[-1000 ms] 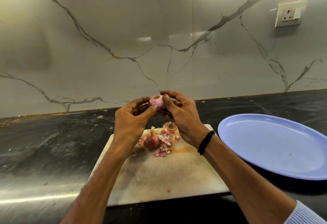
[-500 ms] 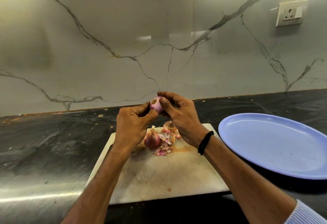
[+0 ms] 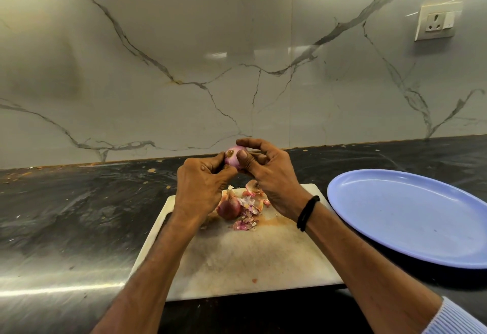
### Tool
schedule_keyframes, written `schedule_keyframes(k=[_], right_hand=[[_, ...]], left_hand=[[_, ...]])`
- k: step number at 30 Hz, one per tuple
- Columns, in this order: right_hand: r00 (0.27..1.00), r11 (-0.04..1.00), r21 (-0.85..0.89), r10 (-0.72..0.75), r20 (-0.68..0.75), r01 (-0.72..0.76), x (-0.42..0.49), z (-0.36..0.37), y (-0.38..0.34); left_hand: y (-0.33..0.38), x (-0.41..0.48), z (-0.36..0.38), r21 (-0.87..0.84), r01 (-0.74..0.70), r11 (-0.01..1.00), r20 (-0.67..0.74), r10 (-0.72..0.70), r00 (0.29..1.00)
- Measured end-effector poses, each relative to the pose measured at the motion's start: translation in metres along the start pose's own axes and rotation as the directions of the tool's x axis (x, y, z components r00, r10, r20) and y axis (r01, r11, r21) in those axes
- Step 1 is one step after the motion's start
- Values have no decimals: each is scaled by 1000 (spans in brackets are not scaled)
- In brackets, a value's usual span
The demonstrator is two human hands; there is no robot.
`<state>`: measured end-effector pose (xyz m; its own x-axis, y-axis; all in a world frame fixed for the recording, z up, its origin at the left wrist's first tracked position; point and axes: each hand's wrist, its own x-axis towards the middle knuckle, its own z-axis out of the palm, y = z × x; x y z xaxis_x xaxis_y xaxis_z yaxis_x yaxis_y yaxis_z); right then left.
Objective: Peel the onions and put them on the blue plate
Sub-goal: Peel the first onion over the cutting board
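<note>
A small pink, partly peeled onion (image 3: 232,156) is held up above the far end of the white cutting board (image 3: 237,257), its brown root end facing me. My left hand (image 3: 201,186) pinches its left side with thumb and fingertips. My right hand (image 3: 266,173) grips it from the right, thumb pressed on its front and fingers curled over the top. An unpeeled reddish onion (image 3: 228,207) lies on the board below my hands, beside a heap of onion skins (image 3: 247,215). The blue plate (image 3: 411,215) stands to the right of the board with nothing on it.
The board lies on a dark stone counter (image 3: 79,215) with crumbs near the marble wall (image 3: 184,70). A wall socket (image 3: 436,21) is at the upper right. The counter's front edge runs just below the board.
Both hands have shifted slightly and turned the onion between them, so its root end now faces me more. The board, plate and other onion have not moved.
</note>
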<state>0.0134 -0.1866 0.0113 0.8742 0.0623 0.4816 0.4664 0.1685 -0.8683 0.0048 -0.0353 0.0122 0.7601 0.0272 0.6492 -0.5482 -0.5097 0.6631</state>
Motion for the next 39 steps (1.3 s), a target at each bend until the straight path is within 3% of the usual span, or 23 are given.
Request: schedule_keyframes(k=[9,16,30,39], right_hand=[[998,996,85,43,-52,-38,3,-4,-2],[998,997,71,37,-50,-33,3,-4,-2],[1000,1000,-7,5,2,-5,-2,0,-4],[999,1000,11,5,-52,-5,1,-2,-5]], left_hand=[[5,0,-5,-134,20,991,-58,-28,998],[10,0,-1,-269,117,956,23,-115,993],[4,-2,-3,-126,48,991,-53,-55,997],[12,-2,-2,-320,98,942,-21,-110,994]])
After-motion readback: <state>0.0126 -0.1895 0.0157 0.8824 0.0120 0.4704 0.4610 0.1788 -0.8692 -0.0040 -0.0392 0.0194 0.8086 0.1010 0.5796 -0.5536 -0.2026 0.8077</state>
